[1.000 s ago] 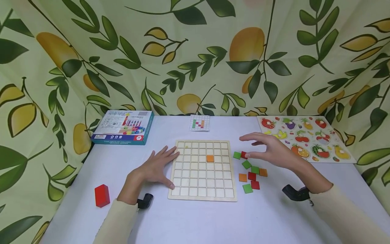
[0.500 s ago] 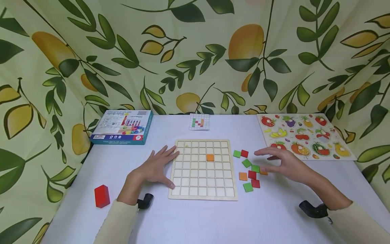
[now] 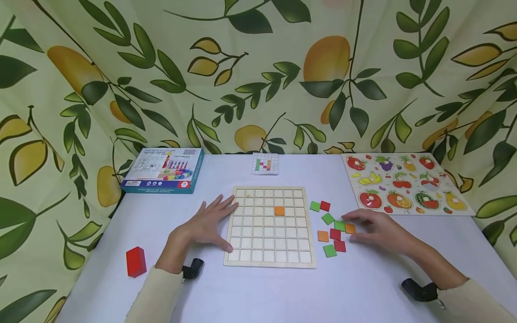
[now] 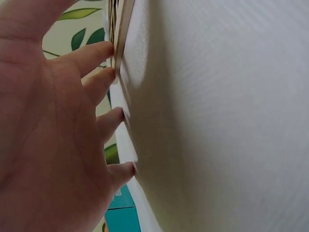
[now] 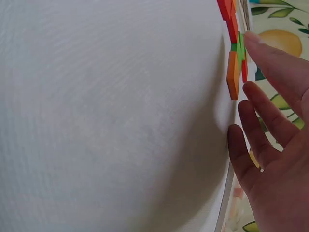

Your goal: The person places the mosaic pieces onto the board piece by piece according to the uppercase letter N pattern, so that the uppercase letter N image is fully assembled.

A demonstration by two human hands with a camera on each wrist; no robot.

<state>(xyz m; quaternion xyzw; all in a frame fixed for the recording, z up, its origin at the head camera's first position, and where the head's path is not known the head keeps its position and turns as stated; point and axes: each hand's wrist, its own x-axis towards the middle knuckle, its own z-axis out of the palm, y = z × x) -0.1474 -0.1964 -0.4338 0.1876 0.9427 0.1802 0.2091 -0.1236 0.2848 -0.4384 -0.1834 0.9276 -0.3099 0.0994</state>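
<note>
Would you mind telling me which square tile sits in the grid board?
The orange tile, third row down in the grid board; the other tiles lie loose on the table.

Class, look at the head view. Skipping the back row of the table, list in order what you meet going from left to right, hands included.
Red block → left hand → grid board → group of loose tiles → right hand.

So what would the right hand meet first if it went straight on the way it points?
The hand would probably meet the nearest orange tile, then the green tile beside it; the hand's height is unclear.
</note>
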